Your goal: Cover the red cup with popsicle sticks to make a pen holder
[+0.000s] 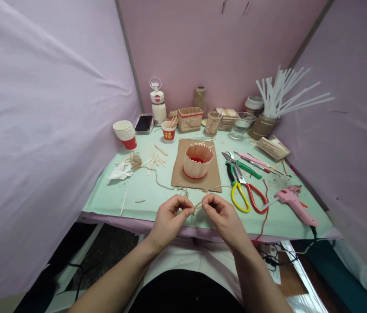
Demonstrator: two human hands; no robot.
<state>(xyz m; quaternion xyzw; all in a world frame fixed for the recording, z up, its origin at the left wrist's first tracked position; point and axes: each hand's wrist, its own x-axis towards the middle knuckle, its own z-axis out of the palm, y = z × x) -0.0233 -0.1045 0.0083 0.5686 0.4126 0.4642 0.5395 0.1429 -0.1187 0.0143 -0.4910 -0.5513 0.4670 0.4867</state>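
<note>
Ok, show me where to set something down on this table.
Front left, between the white stick and the left hand, bare except for one small scrap. Also between the stacked cups and the single red cup, behind the wood slivers. Crowded: the right side, around the scissors and pink glue gun.

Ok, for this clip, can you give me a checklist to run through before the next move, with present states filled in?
1. Twine gripped at both ends of its short span: ok, left hand and right hand each pinch it.
2. Round stick container upright on the cardboard: ok.
3. Scissors clear of other tools: not ok, they overlap the pruners.
4. Glue gun hot: cannot tell.
5. Held twine separate from the twine ball: cannot tell, loose loops lie near the hands.
</note>
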